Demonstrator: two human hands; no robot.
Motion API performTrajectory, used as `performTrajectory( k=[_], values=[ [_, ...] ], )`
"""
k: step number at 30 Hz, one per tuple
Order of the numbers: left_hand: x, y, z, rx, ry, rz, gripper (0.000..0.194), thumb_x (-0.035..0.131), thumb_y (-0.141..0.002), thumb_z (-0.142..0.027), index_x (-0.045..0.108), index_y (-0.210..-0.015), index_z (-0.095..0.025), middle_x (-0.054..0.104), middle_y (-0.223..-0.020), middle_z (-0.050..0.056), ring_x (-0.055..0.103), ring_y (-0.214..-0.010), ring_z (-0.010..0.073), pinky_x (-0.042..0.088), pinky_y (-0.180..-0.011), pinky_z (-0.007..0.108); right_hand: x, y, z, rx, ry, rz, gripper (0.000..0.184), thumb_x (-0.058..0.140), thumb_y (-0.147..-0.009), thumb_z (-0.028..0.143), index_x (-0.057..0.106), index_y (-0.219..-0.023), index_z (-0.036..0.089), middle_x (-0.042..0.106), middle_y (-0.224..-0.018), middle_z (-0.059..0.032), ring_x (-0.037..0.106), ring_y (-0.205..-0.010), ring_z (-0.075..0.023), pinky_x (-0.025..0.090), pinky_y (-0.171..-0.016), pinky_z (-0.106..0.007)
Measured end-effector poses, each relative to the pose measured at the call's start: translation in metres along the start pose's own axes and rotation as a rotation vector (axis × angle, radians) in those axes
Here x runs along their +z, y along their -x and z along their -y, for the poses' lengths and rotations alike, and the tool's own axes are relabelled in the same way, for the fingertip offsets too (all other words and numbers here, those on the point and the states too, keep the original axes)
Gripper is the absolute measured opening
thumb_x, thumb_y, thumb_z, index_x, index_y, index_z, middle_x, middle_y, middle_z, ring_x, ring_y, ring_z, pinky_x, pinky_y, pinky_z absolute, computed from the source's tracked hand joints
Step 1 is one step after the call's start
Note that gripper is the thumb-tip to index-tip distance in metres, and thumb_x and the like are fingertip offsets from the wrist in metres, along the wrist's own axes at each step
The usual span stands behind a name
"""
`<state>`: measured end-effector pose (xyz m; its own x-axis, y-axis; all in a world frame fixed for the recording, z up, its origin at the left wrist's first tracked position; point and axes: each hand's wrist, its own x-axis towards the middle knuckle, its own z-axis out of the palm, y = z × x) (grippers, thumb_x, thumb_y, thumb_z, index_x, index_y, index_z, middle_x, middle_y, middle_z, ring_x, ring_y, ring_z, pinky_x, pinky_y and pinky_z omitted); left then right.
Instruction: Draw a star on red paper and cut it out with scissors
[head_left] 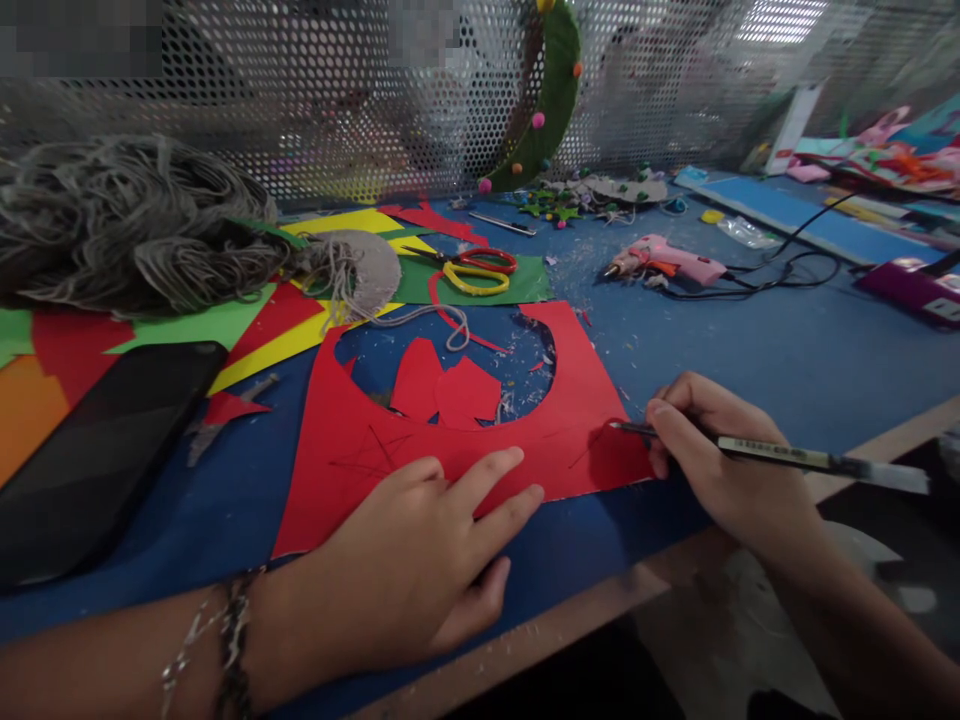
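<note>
A sheet of red paper (555, 440) with a large rounded cut-out lies at the front of the blue table. On its left part a star is drawn in dark lines; a few strokes show at the right. My left hand (427, 540) rests on the sheet's lower edge, fingers stretched out and spread, holding nothing. In my right hand (720, 450) is a pen (787, 455), its tip touching the paper near the right edge. Small red paper pieces (465, 390) lie inside the cut-out.
Scissors (480, 272) rest on green paper behind the sheet. A pink glue gun (667, 262) with a black cord lies at the right. On the left are a black phone (112, 440) and a heap of grey yarn (135, 225). A perforated metal panel (337, 100) stands behind.
</note>
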<state>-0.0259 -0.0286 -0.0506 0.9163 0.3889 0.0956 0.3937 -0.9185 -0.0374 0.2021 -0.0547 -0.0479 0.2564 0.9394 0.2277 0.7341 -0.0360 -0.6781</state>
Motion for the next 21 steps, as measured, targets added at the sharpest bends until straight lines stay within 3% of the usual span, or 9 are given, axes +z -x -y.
performTrajectory(
  k=[21],
  values=[
    [0.0032,-0.0001,0.0003,0.001,-0.004,-0.01,0.043,0.036,-0.081,-0.024,0.044,-0.123,-0.02,0.049,-0.122,0.013,0.059,-0.066,0.0176,0.047,-0.06,0.035,-0.0016,-0.007,-0.004,-0.01,-0.009,0.001,0.019,0.043,-0.077,0.024,0.041,-0.058,0.021,0.055,-0.046,0.0017,0.05,-0.044,-0.0106,0.039,-0.046,-0.022]
  ],
)
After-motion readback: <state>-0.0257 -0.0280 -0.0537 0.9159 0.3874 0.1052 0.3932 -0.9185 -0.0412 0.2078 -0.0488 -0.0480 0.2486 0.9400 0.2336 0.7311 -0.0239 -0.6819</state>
